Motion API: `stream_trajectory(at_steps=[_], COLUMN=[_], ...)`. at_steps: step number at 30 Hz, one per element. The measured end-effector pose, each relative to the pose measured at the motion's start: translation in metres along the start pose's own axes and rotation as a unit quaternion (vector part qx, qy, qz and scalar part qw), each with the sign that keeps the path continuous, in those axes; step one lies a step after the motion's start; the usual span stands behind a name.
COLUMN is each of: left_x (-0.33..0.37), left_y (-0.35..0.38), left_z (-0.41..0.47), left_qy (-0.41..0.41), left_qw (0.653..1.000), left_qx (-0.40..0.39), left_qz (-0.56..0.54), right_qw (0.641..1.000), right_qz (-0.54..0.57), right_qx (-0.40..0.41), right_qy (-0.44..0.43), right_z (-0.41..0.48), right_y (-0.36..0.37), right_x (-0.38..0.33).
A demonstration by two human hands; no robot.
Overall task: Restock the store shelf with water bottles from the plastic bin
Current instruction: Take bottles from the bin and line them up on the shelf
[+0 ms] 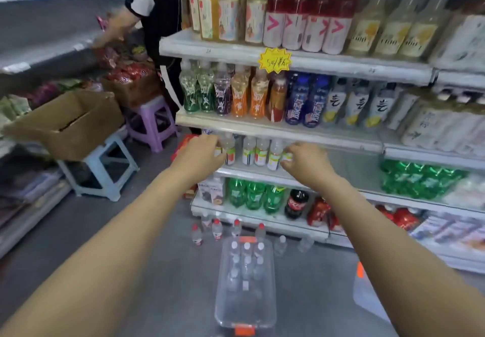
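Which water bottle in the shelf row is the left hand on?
The leftmost bottle, at the row's outer end; the left hand grips it. The right hand holds the rightmost bottle, and the three between are untouched.

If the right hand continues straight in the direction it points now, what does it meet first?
The right hand points into the shelf; first comes the rightmost water bottle of the row, which its fingers seem to grip. What lies behind it is unclear.

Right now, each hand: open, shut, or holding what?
Left hand: grips a red-labelled clear plastic bottle.
Right hand: grips a yellow-labelled clear plastic bottle.
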State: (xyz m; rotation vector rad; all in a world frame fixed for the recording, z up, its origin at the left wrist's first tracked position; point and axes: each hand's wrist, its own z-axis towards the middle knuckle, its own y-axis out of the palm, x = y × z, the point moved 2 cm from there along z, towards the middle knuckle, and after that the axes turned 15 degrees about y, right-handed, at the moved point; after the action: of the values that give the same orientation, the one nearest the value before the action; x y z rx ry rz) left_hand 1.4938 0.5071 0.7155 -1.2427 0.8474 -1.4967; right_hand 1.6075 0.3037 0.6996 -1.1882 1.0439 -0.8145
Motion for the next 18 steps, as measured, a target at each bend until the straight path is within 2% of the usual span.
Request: stream_trajectory(at_steps=[5,9,14,18], left_x=[-0.05,-0.091,-0.135,-0.157], left_y=[0.078,0.147,0.24,0.31], left_z=[-0.032,-0.041,-0.056,-0.073], left_qy=[-0.058,-0.093,-0.078,-0.097], left_qw=[0.994,0.983,0.967,0.95], left_qx=[-0.074,-0.116,-0.206,-0.247], left_qz=[-0.049,-0.104,-0.13,-0.167], right_qw=[0.994,0.981,0.96,0.943], right_qz=[-0.021,-0.042,-0.037,-0.026], right_qx=[-0.107,-0.176,-0.237,-0.284], right_qy=[0.025,0.076,0.144,0.173], right_z=[-0.017,-0.021,-0.019,-0.016], right_y=[0.093,0.164,0.254,0.327], right_x=[0.002,0.002,0.004,0.012])
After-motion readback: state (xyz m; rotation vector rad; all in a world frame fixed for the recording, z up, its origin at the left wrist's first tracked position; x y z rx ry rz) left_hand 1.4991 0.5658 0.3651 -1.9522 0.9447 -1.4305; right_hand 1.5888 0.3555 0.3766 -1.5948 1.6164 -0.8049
